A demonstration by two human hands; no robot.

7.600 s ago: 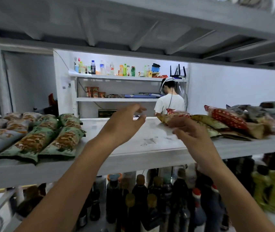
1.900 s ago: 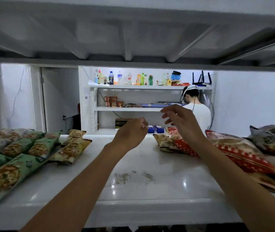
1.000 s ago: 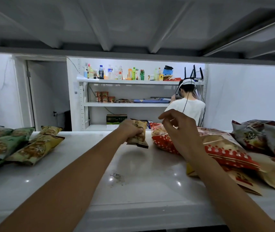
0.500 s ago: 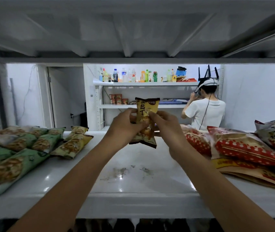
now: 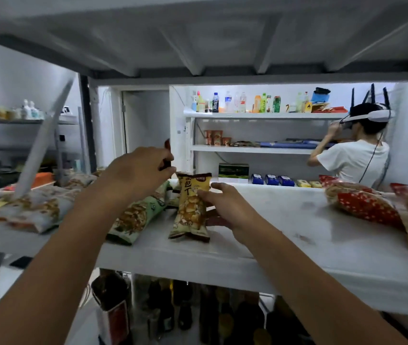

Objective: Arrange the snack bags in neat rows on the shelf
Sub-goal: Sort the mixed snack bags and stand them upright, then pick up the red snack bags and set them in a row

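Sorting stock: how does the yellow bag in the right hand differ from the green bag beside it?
The yellow bag is held upright by the right hand; the green bag lies flat. The yellow bag has brown ends; the green bag's near end is green. Both picture snacks.

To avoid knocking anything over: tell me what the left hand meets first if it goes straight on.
Probably the top of the yellow snack bag, held on the shelf by the right hand; the left hand, pinching a dark strip, points right toward it; depth unclear.

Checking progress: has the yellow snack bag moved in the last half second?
Yes. The yellow snack bag came down leftward onto the shelf, beside the green bag.
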